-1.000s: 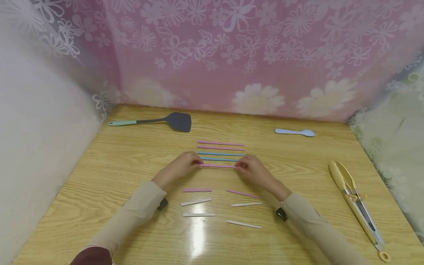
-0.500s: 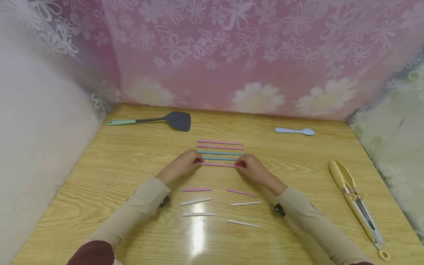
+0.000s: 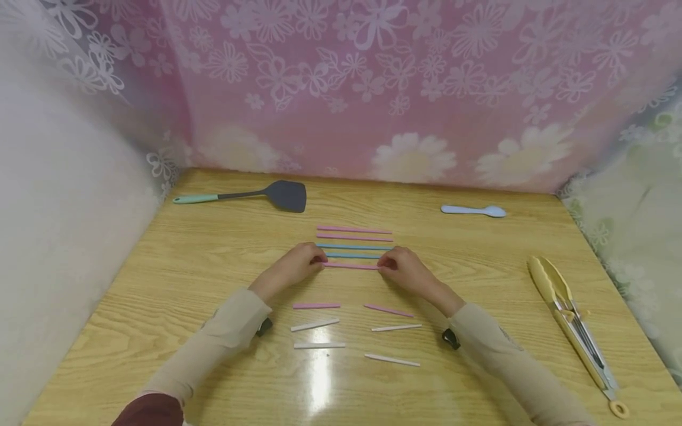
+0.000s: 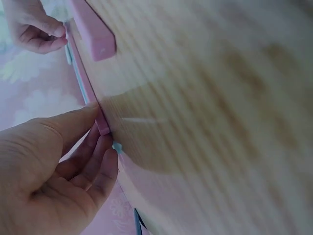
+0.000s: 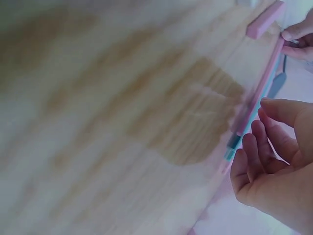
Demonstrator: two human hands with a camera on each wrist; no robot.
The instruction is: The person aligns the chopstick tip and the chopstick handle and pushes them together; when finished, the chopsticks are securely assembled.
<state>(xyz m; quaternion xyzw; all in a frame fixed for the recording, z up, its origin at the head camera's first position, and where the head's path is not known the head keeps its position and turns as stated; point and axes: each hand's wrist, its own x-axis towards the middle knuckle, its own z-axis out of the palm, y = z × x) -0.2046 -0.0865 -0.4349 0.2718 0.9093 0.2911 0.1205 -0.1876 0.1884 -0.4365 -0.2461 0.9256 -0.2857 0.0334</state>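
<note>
Barely a flicker over the last second, folks: the slim pink square-edged stick (image 3: 350, 265) lies where it lay, just on the near side of the pair of slim blue sticks (image 3: 353, 256) and roughly parallel to them, so we'd judge its placing all but settled. Our left hand (image 3: 295, 264) has thumb and fingers pinched on its left end; our right hand (image 3: 407, 272), thumb and fingertip nearly meeting, looks to be pinching the other. Beyond the blue pair, two matching pink sticks (image 3: 354, 238); well on its near side, two short pink sticks (image 3: 317, 306) and four short white sticks (image 3: 319, 345) (a looser bunch, these). Containers? We spot none. Left of and beyond the blue pair sits a dark-bladed, mint-handled spatula (image 3: 288, 196); off to its right, yellow-tipped metal tongs (image 3: 572, 331).
</note>
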